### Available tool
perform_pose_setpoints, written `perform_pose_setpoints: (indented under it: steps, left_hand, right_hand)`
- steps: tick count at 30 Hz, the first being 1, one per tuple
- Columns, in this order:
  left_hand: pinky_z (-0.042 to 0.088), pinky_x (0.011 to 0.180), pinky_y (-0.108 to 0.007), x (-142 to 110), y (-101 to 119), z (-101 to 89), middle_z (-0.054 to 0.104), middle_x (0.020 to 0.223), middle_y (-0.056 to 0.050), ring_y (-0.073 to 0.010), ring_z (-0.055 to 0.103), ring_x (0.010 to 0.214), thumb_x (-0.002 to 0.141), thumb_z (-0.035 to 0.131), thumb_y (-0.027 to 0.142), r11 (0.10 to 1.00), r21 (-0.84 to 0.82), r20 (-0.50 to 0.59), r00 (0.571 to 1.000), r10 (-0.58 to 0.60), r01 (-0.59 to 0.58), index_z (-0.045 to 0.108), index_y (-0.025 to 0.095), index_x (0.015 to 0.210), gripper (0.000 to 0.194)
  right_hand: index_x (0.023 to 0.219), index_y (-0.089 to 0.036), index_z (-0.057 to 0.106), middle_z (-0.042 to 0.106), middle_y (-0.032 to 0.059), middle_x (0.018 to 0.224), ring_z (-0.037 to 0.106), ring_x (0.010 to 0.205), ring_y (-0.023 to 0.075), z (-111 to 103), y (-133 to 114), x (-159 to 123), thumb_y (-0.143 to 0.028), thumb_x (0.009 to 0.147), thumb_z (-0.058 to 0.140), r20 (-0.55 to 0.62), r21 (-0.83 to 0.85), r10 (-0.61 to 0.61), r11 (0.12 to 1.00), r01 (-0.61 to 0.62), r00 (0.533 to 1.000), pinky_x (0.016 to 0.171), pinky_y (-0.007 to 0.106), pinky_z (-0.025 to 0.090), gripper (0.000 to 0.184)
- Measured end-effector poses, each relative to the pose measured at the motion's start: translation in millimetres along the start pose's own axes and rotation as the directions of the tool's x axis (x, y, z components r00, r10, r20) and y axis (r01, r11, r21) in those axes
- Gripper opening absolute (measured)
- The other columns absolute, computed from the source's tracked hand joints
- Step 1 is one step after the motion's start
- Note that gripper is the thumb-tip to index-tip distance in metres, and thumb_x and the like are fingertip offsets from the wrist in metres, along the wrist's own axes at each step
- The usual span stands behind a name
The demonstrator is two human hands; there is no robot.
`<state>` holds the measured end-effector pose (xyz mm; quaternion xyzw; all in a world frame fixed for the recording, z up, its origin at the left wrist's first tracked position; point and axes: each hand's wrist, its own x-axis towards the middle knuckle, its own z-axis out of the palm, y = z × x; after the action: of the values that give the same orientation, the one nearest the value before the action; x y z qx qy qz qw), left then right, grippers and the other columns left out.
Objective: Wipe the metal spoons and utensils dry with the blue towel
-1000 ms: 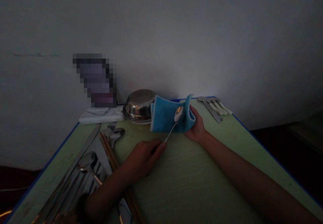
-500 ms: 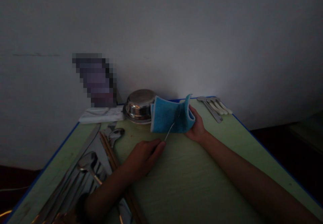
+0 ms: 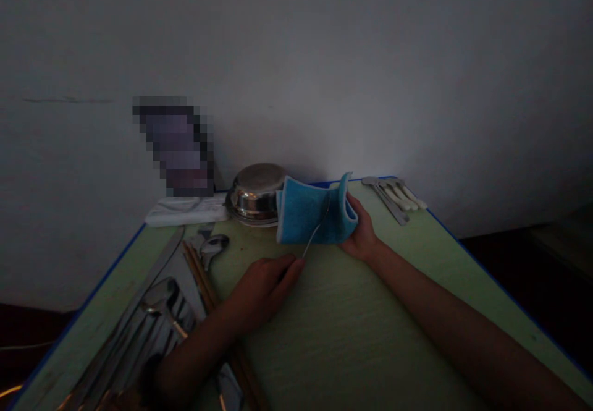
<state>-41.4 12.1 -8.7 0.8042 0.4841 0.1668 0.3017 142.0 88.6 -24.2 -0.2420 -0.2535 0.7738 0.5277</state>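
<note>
My left hand (image 3: 264,290), closed, grips the handle of a thin metal spoon (image 3: 311,241) above the middle of the table. The spoon slants up to the right, and its head lies against a folded blue cloth (image 3: 300,213); the dim light makes the head's outline hard to see. My right hand (image 3: 362,232) is closed around the right end of the cloth, which curls up at that side. Most of the right fingers are hidden behind the cloth.
An upturned steel bowl (image 3: 257,194) stands behind the cloth. To the left lie ladles (image 3: 160,296), wooden chopsticks (image 3: 204,281) and several long metal utensils. Spoons and white-handled cutlery (image 3: 401,194) lie back right. A blurred upright object (image 3: 178,145) stands beside a white packet (image 3: 185,210).
The spoon's head has turned slightly against the cloth. Both hands and the cloth stay in nearly the same place.
</note>
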Motion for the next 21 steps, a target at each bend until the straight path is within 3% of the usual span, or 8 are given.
perform_pose_setpoints:
  steps: [21]
  left_hand:
    - [0.034, 0.051, -0.022, 0.0, 1.3, -0.4, 0.049, 0.055, 0.002, -0.0124, 0.049, 0.052, 0.088, 0.028, 0.035, 1.000, 0.019, 0.005, 1.000, -0.013, 0.013, 0.046, 0.018, 0.062, 0.036]
  right_hand:
    - [0.073, -0.023, 0.065, 0.069, -0.0012, 0.067, 0.062, 0.088, 0.0186, -2.2, 1.7, 1.0, -0.040, 0.077, 0.046, 0.025, -0.018, -0.005, 1.000, 0.005, 1.000, 0.082, 0.032, 0.047, 0.026]
